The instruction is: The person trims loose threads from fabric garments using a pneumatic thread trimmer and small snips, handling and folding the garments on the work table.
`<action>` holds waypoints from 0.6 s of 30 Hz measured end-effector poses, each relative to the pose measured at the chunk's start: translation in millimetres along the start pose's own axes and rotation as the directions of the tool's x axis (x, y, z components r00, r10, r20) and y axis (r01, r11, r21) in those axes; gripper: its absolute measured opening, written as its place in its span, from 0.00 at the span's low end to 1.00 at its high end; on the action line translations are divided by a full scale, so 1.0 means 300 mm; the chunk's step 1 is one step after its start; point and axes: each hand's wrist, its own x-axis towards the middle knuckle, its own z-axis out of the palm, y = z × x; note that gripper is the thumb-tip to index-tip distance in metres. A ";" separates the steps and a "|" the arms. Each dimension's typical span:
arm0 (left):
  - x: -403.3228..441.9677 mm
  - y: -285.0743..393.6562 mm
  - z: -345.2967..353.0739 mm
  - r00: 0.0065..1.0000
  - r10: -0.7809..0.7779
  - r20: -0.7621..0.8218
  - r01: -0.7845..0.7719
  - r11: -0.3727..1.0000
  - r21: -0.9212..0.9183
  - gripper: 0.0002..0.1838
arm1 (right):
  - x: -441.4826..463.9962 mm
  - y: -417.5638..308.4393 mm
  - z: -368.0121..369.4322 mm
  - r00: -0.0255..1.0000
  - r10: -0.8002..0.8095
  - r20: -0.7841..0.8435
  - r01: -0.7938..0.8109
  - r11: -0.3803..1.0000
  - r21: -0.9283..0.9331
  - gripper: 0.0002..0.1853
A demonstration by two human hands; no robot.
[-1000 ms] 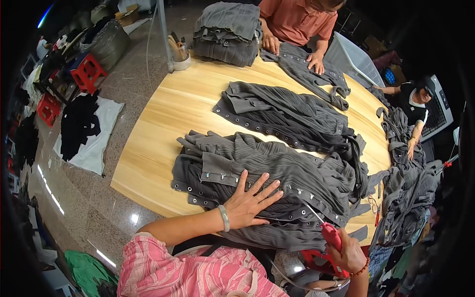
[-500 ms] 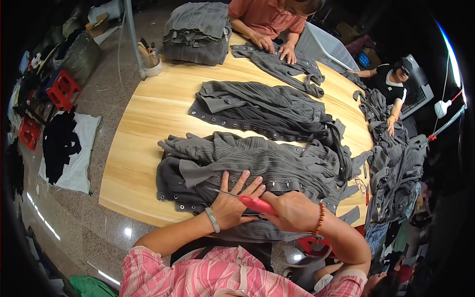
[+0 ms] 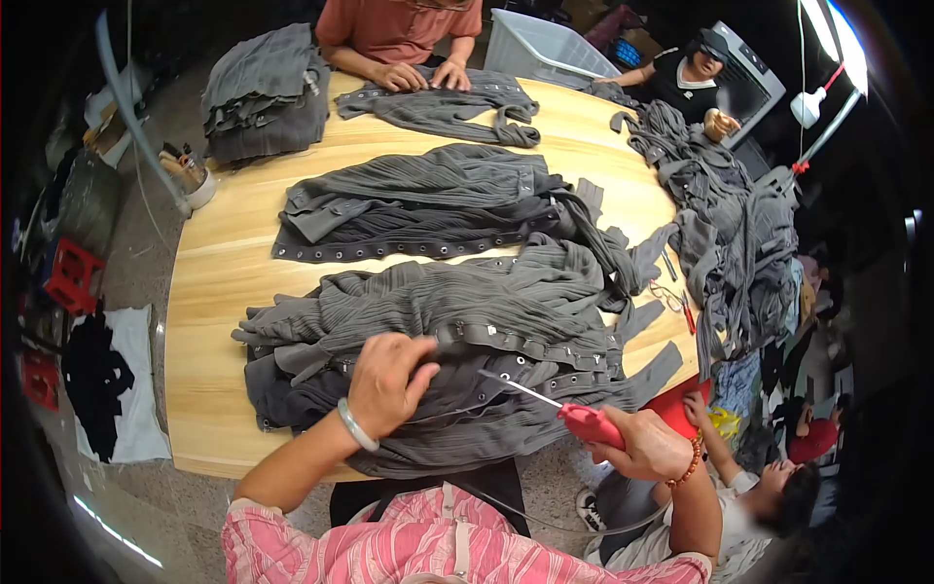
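On the near part of the table lies a dark grey ribbed garment (image 3: 428, 302) with a strip of metal snaps and eyelets. My left hand (image 3: 389, 383) is closed at the edge of its snap strip, thumb and fingers curled; the cloth edge appears pinched between them. My right hand (image 3: 647, 444) is wrapped round the red handle of a tool (image 3: 589, 425) with a thin metal shaft. The shaft points left, its tip over the garment near an eyelet. Another grey garment (image 3: 418, 204) with a row of eyelets lies just beyond.
Across the table, a person (image 3: 399, 44) handles a grey garment (image 3: 448, 105). A folded stack (image 3: 268, 92) and a tool cup (image 3: 199, 185) stand at back left. Right: heaped garments (image 3: 725, 243), scissors (image 3: 686, 307), another person (image 3: 686, 83). A seated person (image 3: 720, 511) is at lower right.
My left hand has gone from lying flat with fingers spread to closed at the strip. My right hand with the red tool moved left across it, then back right. The view has turned rightward.
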 end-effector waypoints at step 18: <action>0.123 0.035 0.102 0.994 -0.045 0.099 0.049 0.998 -0.039 0.12 | 0.224 0.415 0.242 0.607 0.294 -0.738 -0.210 0.955 0.208 0.30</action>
